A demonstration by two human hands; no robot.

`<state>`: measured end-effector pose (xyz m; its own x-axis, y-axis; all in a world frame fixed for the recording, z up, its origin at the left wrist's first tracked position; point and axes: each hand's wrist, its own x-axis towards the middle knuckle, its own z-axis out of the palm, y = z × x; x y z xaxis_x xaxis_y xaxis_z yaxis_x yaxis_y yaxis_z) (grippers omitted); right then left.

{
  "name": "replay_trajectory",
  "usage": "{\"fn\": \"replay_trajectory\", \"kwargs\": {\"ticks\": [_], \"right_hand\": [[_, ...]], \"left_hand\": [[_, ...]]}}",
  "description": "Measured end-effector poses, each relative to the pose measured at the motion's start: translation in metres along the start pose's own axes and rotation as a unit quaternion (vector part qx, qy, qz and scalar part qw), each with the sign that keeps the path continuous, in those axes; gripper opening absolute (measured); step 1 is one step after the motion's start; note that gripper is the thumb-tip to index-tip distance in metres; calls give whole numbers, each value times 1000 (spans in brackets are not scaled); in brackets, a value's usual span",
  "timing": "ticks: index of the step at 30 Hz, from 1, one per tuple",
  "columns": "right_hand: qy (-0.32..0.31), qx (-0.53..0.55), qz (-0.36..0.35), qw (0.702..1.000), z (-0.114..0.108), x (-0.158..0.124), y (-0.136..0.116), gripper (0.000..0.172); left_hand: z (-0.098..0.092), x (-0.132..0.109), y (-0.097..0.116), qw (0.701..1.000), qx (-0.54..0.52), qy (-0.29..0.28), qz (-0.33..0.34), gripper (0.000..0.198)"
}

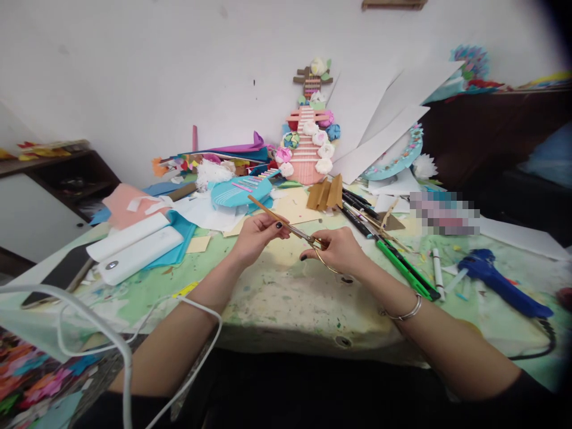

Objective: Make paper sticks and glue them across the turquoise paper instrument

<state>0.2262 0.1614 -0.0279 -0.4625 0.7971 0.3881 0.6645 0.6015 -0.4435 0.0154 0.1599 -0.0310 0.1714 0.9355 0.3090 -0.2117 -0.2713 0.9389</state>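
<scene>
My left hand [261, 235] pinches a thin brown strip [263, 206], which slants up and to the left past the fingers. In my right hand [342, 247] is a pair of scissors [308, 238], their gold handles around the fingers. The blades point at the left hand and lie along the strip's lower end; whether they are cutting into it I cannot tell. Both hands are above the stained table near its front. Beyond them lie a blue paper lute shape [241, 192] and folded brown paper [325, 193].
Pens [355, 220], a green cutter [404, 268] and a blue glue gun [504, 283] lie on the right. A white power bank [138, 253] and a phone [58, 274] lie left. A white cable [129, 357] loops across my left arm. A flower-covered paper instrument [308, 155] leans on the wall.
</scene>
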Motion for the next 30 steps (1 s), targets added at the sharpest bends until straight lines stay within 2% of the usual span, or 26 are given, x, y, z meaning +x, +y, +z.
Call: {"fn": "replay_trajectory", "kwargs": {"ticks": [11,17,22,30], "right_hand": [[-1,19,3,1000,1,-1,-2,49],[2,29,4,1000,3,-2,0,49],[4,25,2,1000,3,-2,1,49],[-2,21,6,1000,3,-2,0,49]], "left_hand": [[2,-1,-2,1000,4,-5,11,29],[8,-4,7,999,-46,7,4,33],[10,-4,10,999,-38,26,8,30],[8,-5,5,999,-37,2,7,31]]}}
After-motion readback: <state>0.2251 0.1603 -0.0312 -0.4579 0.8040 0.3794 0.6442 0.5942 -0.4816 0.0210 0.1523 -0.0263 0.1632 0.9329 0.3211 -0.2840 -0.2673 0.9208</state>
